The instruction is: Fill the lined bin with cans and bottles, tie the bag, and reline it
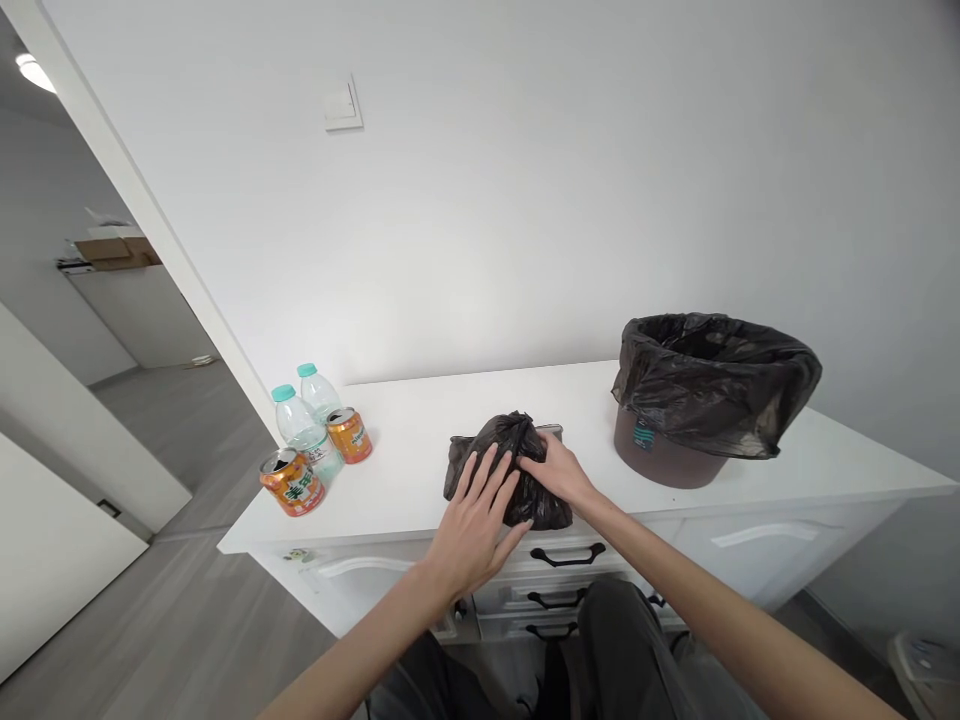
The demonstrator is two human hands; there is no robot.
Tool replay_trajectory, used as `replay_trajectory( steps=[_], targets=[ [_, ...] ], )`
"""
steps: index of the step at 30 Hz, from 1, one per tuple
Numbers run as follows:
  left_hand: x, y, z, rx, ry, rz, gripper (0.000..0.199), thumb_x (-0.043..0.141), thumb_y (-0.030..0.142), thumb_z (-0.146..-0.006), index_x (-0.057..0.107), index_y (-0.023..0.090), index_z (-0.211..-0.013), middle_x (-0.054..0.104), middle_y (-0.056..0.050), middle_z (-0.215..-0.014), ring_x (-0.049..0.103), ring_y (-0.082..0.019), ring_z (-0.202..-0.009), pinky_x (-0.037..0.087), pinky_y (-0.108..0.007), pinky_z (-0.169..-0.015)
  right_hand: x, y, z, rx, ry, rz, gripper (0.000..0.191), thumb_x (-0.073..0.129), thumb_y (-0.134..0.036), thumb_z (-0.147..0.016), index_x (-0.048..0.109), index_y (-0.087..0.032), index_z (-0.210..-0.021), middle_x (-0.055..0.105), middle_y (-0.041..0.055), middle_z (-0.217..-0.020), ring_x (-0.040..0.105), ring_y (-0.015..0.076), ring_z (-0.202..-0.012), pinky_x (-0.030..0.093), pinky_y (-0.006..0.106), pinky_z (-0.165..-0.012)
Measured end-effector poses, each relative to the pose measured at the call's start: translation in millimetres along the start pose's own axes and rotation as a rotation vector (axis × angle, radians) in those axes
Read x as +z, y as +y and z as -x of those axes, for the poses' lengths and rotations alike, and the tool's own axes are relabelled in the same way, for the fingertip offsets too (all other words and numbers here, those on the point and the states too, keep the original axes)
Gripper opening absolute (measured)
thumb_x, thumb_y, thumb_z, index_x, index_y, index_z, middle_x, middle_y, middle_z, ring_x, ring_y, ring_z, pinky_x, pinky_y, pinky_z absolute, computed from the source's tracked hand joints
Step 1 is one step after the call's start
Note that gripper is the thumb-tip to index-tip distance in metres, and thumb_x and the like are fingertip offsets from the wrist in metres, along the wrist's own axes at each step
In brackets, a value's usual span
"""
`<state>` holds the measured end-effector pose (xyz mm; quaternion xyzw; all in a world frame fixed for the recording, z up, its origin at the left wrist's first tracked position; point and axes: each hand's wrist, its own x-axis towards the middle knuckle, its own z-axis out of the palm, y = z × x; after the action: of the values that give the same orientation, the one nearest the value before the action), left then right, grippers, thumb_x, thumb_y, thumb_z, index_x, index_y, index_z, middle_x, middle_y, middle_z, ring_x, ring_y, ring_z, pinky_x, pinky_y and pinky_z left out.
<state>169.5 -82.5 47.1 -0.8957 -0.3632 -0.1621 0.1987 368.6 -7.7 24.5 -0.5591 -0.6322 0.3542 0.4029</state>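
A crumpled black plastic bag (514, 440) lies bunched up near the front edge of the white cabinet top (420, 420). My left hand (474, 515) rests over its left and front side, with the fingers spread. At the bag's right side is my right hand (556, 472), its fingers bent round the black plastic. To the right stands a brown bin (667, 460), lined with a black bag (690, 390) that hangs over its rim.
At the cabinet's left end stand two clear bottles with teal caps (301, 425) (319, 390) and two orange cans (292, 482) (349, 435). A wall rises behind the cabinet. Drawers with black handles (568, 555) are below the front edge.
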Motion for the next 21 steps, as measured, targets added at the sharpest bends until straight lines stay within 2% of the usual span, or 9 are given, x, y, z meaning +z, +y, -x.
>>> replay_trajectory(
  steps=[2,4,8,10,15,21],
  targets=[
    [14.7,-6,-5,-0.034,-0.028,0.002,0.066,0.043,0.053,-0.108,0.041,0.012,-0.159,0.033,-0.015,-0.172,0.018,-0.033,-0.164,0.023,-0.059,-0.133,7,0,-4,-0.045,0.136,0.165,0.067,0.062,-0.030,-0.088,0.050,-0.016,-0.152,0.061,0.0170,-0.149,0.058,0.0328,-0.138,0.050,0.046,-0.113],
    [28.4,-12,-7,-0.076,-0.055,0.013,0.065,0.040,0.052,-0.109,0.042,0.011,-0.159,0.042,-0.015,-0.167,0.022,-0.032,-0.163,0.022,-0.059,-0.133,14,2,-2,-0.142,0.174,0.303,0.071,0.056,-0.031,-0.093,0.039,-0.015,-0.160,0.047,0.0182,-0.162,0.048,0.0316,-0.148,0.046,0.047,-0.117],
    [51.2,-24,-8,-0.114,-0.072,0.047,0.060,0.036,0.050,-0.110,0.052,0.009,-0.151,0.055,-0.015,-0.158,0.032,-0.032,-0.159,0.021,-0.059,-0.133,23,5,6,-0.338,0.048,0.564,0.060,0.036,-0.040,-0.107,0.044,-0.015,-0.160,0.034,0.0133,-0.172,0.026,0.0288,-0.161,0.028,0.050,-0.130],
    [60.0,-27,-7,-0.117,-0.072,0.065,0.057,0.036,0.048,-0.110,0.054,0.010,-0.149,0.056,-0.015,-0.157,0.036,-0.032,-0.158,0.024,-0.057,-0.133,24,7,6,-0.362,-0.029,0.662,0.061,0.028,-0.044,-0.109,0.045,-0.014,-0.161,0.032,0.0116,-0.173,0.018,0.0292,-0.164,0.020,0.053,-0.132],
    [75.3,-33,-3,-0.156,-0.110,0.126,0.057,0.034,0.047,-0.111,0.051,0.012,-0.152,0.052,-0.015,-0.160,0.040,-0.030,-0.156,0.030,-0.056,-0.131,24,23,-1,-0.287,-0.120,0.755,0.068,0.018,-0.047,-0.111,0.041,-0.009,-0.163,0.033,0.0133,-0.172,0.021,0.0303,-0.163,0.015,0.055,-0.132],
    [86.5,-51,12,-0.178,-0.133,0.217,0.060,0.036,0.048,-0.111,0.040,0.016,-0.162,0.042,-0.013,-0.167,0.037,-0.029,-0.157,0.033,-0.055,-0.129,25,45,-8,-0.294,-0.124,0.749,0.067,0.022,-0.047,-0.111,0.041,-0.010,-0.163,0.034,0.0129,-0.171,0.024,0.0282,-0.162,0.016,0.051,-0.133]
  ],
)
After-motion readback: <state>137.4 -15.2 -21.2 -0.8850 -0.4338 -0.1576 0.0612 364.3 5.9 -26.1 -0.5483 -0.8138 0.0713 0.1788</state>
